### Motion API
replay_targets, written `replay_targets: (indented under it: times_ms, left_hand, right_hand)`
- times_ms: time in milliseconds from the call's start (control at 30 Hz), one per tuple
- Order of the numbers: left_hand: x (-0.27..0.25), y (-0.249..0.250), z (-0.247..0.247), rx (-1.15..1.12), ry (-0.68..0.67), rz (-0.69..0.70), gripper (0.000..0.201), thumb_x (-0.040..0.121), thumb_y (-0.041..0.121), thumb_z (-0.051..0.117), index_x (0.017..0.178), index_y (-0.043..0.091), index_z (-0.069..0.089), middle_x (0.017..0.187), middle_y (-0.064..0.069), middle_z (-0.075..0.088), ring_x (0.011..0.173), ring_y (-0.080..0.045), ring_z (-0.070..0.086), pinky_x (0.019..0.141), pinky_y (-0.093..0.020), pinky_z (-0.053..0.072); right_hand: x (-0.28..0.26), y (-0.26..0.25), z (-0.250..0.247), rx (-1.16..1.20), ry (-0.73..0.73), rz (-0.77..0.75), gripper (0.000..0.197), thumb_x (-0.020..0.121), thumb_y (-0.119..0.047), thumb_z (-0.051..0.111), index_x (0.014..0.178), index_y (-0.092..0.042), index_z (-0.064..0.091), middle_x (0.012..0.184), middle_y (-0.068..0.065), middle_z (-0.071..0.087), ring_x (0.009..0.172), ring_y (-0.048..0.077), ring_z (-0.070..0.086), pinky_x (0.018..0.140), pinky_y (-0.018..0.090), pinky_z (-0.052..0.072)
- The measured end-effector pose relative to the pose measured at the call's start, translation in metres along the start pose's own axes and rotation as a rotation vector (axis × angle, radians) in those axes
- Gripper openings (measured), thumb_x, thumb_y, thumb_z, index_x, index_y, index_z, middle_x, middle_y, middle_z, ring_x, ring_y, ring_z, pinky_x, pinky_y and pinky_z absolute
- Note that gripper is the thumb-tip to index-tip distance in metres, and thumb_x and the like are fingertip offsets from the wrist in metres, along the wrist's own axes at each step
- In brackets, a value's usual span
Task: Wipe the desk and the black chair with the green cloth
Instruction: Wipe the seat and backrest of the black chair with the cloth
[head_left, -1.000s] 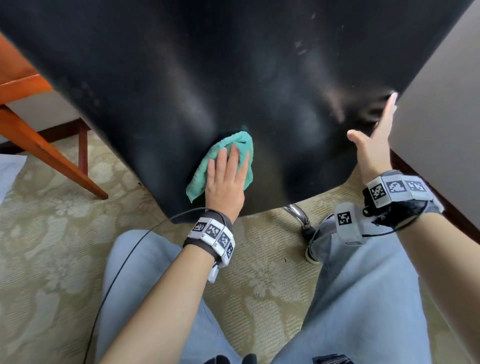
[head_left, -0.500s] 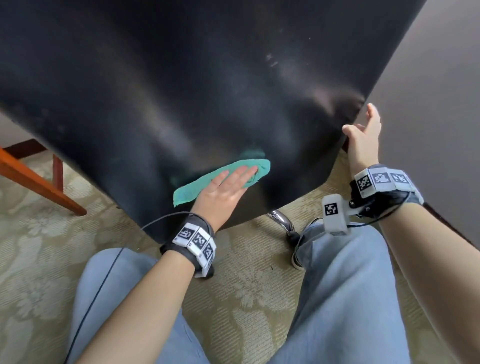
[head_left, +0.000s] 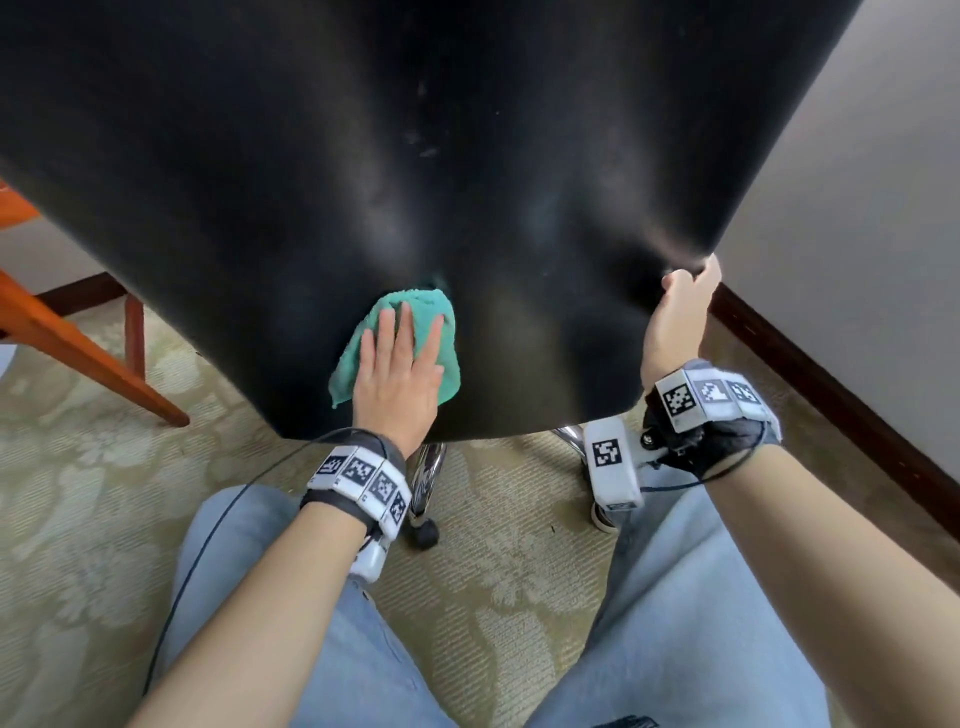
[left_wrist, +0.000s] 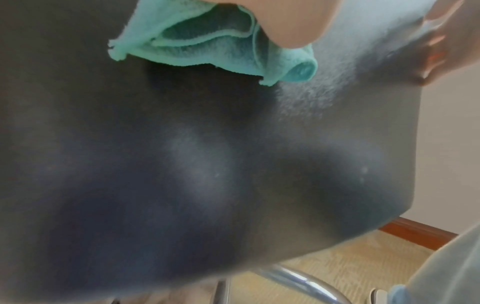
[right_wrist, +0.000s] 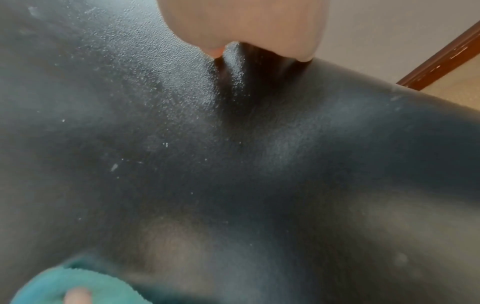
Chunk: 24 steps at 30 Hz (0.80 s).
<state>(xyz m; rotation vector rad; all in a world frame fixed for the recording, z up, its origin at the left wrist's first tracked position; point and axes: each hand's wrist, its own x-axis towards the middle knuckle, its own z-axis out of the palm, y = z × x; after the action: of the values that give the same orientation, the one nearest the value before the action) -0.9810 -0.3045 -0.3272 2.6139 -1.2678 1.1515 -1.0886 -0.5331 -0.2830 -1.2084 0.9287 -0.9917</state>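
The left hand (head_left: 397, 374) lies flat, fingers straight, pressing the green cloth (head_left: 415, 312) against the black chair (head_left: 467, 156). The right hand (head_left: 678, 317) grips the chair's edge. The bunched cloth could slip from under the palm, or the chair roll.

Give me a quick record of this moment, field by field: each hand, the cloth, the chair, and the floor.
left hand: flat, fingers straight, pressing the cloth against the chair
right hand: grips the chair's right edge
green cloth: bunched, under the left palm
black chair: back surface faces the camera, pale specks on it
floor: patterned beige carpet
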Motion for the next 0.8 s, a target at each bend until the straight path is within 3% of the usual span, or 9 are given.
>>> replay_targets:
  times_ms: [67, 167, 233, 300, 467, 600, 733, 800]
  left_hand:
    - [0.014, 0.003, -0.004, 0.019, 0.089, 0.053, 0.073, 0.074, 0.027, 0.075, 0.134, 0.007, 0.039, 0.131, -0.026, 0.049, 0.12, -0.042, 0.049, 0.095, -0.049, 0.045]
    - [0.044, 0.009, -0.012, 0.044, 0.216, 0.234, 0.052, 0.088, 0.028, 0.041, 0.138, 0.016, 0.038, 0.14, -0.011, 0.026, 0.129, -0.032, 0.028, 0.108, -0.045, 0.02]
    - [0.071, 0.016, -0.022, 0.076, 0.286, 0.332, 0.052, 0.088, 0.024, 0.039, 0.14, 0.02, 0.035, 0.144, -0.003, 0.021, 0.139, -0.031, 0.014, 0.113, -0.042, 0.003]
    - [0.093, 0.023, -0.034, 0.096, 0.338, 0.39, 0.056, 0.089, 0.022, 0.044, 0.142, 0.022, 0.028, 0.147, 0.001, 0.018, 0.142, -0.028, 0.007, 0.114, -0.04, -0.005]
    - [0.104, 0.037, -0.037, -0.02, 0.365, 0.433, 0.048, 0.086, 0.018, 0.054, 0.133, 0.024, 0.044, 0.147, 0.005, 0.035, 0.133, -0.018, 0.027, 0.112, -0.039, 0.003]
    - [0.095, 0.043, -0.021, -0.014, 0.323, 0.468, 0.049, 0.084, 0.018, 0.056, 0.13, 0.024, 0.041, 0.145, 0.006, 0.025, 0.131, -0.016, 0.027, 0.111, -0.038, 0.006]
    - [0.074, 0.049, -0.002, -0.037, 0.203, 0.539, 0.047, 0.076, 0.01, 0.064, 0.121, 0.022, 0.063, 0.146, 0.004, 0.024, 0.131, -0.017, 0.028, 0.11, -0.038, 0.007]
    - [0.063, 0.056, 0.006, -0.025, 0.185, 0.522, 0.036, 0.081, 0.017, 0.059, 0.116, 0.023, 0.066, 0.145, 0.005, 0.025, 0.129, -0.016, 0.03, 0.11, -0.038, 0.007]
  right_hand:
    - [-0.007, 0.004, -0.001, -0.012, -0.01, 0.004, 0.071, 0.073, -0.024, 0.036, 0.142, -0.011, 0.03, 0.142, 0.009, 0.039, 0.131, 0.022, 0.035, 0.114, 0.036, 0.025]
    - [-0.01, 0.008, -0.007, -0.038, -0.072, 0.033, 0.074, 0.071, -0.025, 0.038, 0.144, -0.015, 0.028, 0.145, 0.008, 0.037, 0.133, 0.022, 0.035, 0.115, 0.042, 0.025]
    - [-0.012, 0.009, -0.013, -0.054, -0.104, 0.056, 0.073, 0.071, -0.026, 0.038, 0.142, -0.021, 0.029, 0.145, 0.005, 0.039, 0.133, 0.02, 0.036, 0.114, 0.043, 0.026]
    - [-0.014, 0.009, -0.016, -0.057, -0.126, 0.065, 0.069, 0.071, -0.026, 0.037, 0.139, -0.027, 0.031, 0.142, 0.001, 0.041, 0.131, 0.018, 0.039, 0.113, 0.043, 0.029]
    - [-0.015, 0.006, -0.015, -0.027, -0.117, 0.094, 0.073, 0.07, -0.028, 0.038, 0.143, -0.024, 0.028, 0.143, 0.002, 0.041, 0.131, 0.018, 0.039, 0.113, 0.043, 0.03]
    - [-0.015, 0.004, -0.015, -0.049, -0.14, 0.083, 0.075, 0.071, -0.029, 0.038, 0.145, -0.023, 0.026, 0.146, 0.002, 0.038, 0.133, 0.018, 0.037, 0.113, 0.044, 0.03]
    - [-0.014, 0.005, -0.015, -0.048, -0.125, 0.098, 0.075, 0.072, -0.027, 0.039, 0.145, -0.023, 0.026, 0.146, 0.001, 0.038, 0.132, 0.019, 0.038, 0.112, 0.044, 0.031]
    - [-0.014, 0.005, -0.015, -0.047, -0.118, 0.091, 0.074, 0.072, -0.027, 0.039, 0.145, -0.023, 0.027, 0.146, 0.001, 0.039, 0.132, 0.019, 0.038, 0.112, 0.044, 0.031]
